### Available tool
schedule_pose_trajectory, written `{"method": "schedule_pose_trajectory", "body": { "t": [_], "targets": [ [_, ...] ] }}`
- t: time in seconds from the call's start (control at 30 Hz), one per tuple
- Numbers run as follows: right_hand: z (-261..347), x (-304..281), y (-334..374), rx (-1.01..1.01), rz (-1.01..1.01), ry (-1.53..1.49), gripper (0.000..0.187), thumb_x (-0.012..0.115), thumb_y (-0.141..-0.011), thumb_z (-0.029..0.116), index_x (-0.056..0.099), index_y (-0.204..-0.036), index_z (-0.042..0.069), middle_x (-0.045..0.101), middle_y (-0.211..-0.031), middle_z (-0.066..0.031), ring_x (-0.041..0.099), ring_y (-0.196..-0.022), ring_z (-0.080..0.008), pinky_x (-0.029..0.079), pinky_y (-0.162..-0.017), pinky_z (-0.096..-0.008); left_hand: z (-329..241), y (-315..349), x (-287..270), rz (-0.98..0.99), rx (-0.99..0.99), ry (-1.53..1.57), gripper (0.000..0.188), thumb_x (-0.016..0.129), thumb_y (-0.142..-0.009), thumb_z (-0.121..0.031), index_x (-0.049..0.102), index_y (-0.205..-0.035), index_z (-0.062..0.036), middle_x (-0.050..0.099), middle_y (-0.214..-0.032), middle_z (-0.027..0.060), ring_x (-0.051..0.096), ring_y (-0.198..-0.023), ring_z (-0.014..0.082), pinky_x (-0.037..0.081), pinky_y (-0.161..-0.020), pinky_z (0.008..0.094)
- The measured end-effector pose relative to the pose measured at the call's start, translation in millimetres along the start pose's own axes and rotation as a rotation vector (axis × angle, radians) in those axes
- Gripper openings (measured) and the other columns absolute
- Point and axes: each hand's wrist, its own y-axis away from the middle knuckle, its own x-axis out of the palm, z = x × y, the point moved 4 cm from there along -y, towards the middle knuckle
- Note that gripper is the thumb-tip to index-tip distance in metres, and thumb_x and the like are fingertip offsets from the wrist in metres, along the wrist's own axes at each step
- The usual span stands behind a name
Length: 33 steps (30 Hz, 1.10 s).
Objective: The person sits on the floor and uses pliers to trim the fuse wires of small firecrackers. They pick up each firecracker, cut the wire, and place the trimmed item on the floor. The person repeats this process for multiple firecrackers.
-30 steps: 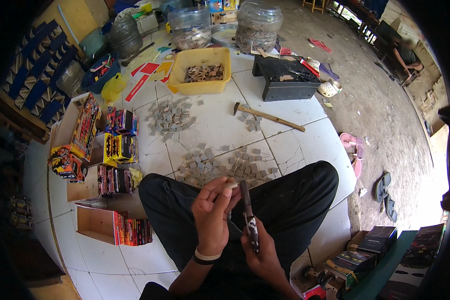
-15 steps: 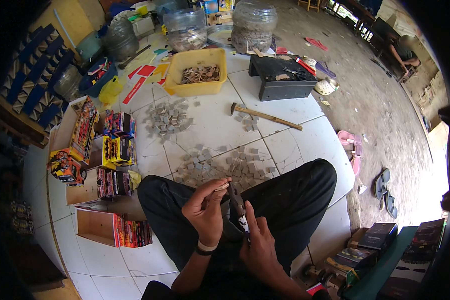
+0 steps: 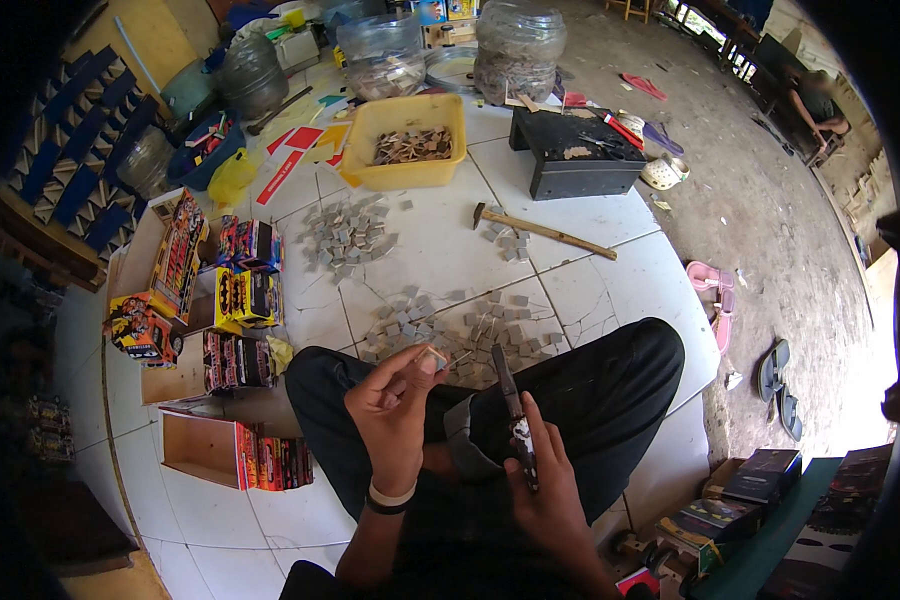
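Note:
My left hand (image 3: 395, 405) is closed, pinching a small wooden piece (image 3: 433, 356) between thumb and fingertips above my crossed legs. A thin wooden edge of it shows; the rest hides behind the fingers. In my right hand (image 3: 548, 470) is a knife (image 3: 507, 376), its dark blade pointing up and away and its handle patched black and white. The index finger lies along the handle. Blade and wooden piece are apart. Just beyond my hands, small grey square pieces (image 3: 410, 318) lie scattered on the white tiled floor, and a second heap of them (image 3: 348, 235) lies farther left.
A hammer (image 3: 545, 231) lies ahead, near a low black stool (image 3: 582, 180). Behind the heaps stands a yellow tub (image 3: 362, 165) of small wooden pieces. Toy truck boxes (image 3: 200, 448) line my left. Sandals (image 3: 775, 385) lie on the right, and a person (image 3: 815, 110) sits far right.
The knife blade has come away from the wooden piece and now points more upright. My hands have moved apart, the right one rightward. The whole view has shifted slightly.

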Motion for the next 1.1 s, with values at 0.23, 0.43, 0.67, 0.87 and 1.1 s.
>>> {"method": "schedule_pose_trajectory", "body": {
  "t": [0.23,0.43,0.67,0.87,1.1],
  "targets": [
    [-5,-4,3,-0.023,0.101,0.021,0.079,0.061,-0.094,-0.008,0.029,-0.164,0.009,0.053,-0.132,-0.0257,0.059,-0.117,-0.043,0.049,-0.099,-0.0432,-9,-3,0,0.061,-0.069,-0.054,0.021,0.073,-0.099,-0.009,0.073,-0.113,0.0066,0.075,-0.101,0.0129,0.074,-0.093,0.0203,0.064,-0.086,0.0371],
    [-6,-2,4,-0.043,0.139,-0.046,0.08,0.062,-0.093,-0.008,0.029,-0.164,0.008,0.055,-0.128,-0.0227,0.059,-0.113,-0.0392,0.048,-0.099,-0.0399,-11,-2,3,0.086,-0.083,-0.039,0.02,0.074,-0.098,-0.008,0.073,-0.111,0.0073,0.075,-0.098,0.0124,0.074,-0.091,0.0189,0.065,-0.083,0.0361],
    [-7,-2,3,-0.034,0.115,-0.029,0.081,0.062,-0.091,-0.008,0.03,-0.164,0.007,0.056,-0.112,-0.0158,0.059,-0.098,-0.0298,0.048,-0.093,-0.0362,-12,-1,4,0.115,-0.105,-0.051,0.019,0.073,-0.098,-0.007,0.073,-0.111,0.0062,0.075,-0.097,0.011,0.073,-0.091,0.0175,0.065,-0.083,0.0353],
    [-5,-3,3,-0.035,0.101,-0.012,0.081,0.062,-0.091,-0.007,0.031,-0.164,0.008,0.055,-0.107,-0.015,0.057,-0.092,-0.0283,0.048,-0.087,-0.0345,-10,-1,5,0.108,-0.126,-0.02,0.018,0.073,-0.098,-0.006,0.073,-0.11,0.0069,0.075,-0.097,0.0112,0.073,-0.09,0.0169,0.065,-0.083,0.0341],
    [-13,-4,7,-0.025,0.196,-0.187,0.075,0.063,-0.099,-0.001,0.027,-0.165,0.007,0.06,-0.108,-0.0132,0.06,-0.094,-0.0262,0.05,-0.086,-0.0375,-4,0,3,0.239,-0.297,0.192,0.034,0.07,-0.101,-0.019,0.066,-0.125,0.0053,0.073,-0.113,0.015,0.073,-0.104,0.0234,0.062,-0.094,0.0425]
  ]
}}
